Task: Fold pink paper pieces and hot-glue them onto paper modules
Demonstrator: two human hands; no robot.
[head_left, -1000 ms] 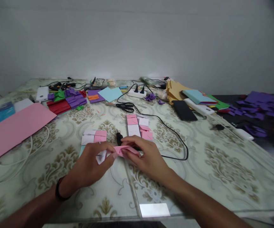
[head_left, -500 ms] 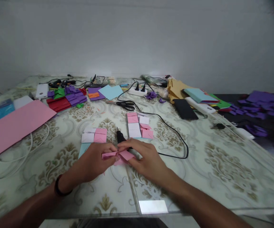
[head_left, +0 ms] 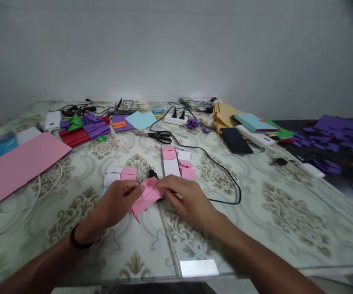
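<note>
Between my two hands is a folded piece of pink paper (head_left: 147,195), held a little above the patterned table. My left hand (head_left: 118,202) pinches its left side with thumb and fingers, and my right hand (head_left: 186,200) grips its right end. Just behind the paper lies a black tool with a pointed metal tip (head_left: 152,173), partly hidden by my hands. Beyond my left hand sits a folded pink and white paper block (head_left: 128,173). A second group of folded pink and white paper (head_left: 172,165) lies past my right hand.
Black scissors (head_left: 161,136) and a white power strip (head_left: 175,119) lie farther back. A black cable (head_left: 222,165) loops across the right side. Large pink sheets (head_left: 26,163) cover the left. A black phone (head_left: 236,141) and purple paper scraps (head_left: 342,134) are on the right.
The pink paper has been turned so that a broad flat face and a pointed lower corner now show. Both hands keep hold of it and have shifted slightly.
</note>
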